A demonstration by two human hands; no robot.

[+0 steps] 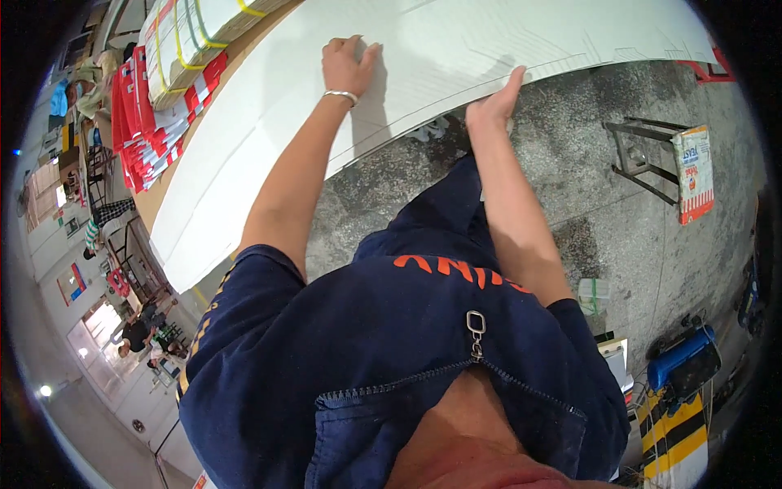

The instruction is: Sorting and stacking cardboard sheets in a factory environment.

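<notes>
A large white sheet point(440, 37), perhaps paper or thin board, spreads across the work surface in front of me. My left hand point(349, 67) rests on top of it, thumb held apart from the slightly bent fingers, with nothing in the grasp. A light-coloured bracelet circles that wrist. At the sheet's near edge, my right hand point(495, 107) grips the border, its thumb up along the top side while most of its fingers are hidden. Thin lines run along the sheet near that edge.
To the left, bundles point(175, 57) tied with yellow and green straps sit on red-and-white printed pieces point(151, 122). A metal-legged stool point(652, 159) with a printed cover stands right on the grey floor point(586, 155). Blue equipment point(688, 359) is at lower right; people appear far left.
</notes>
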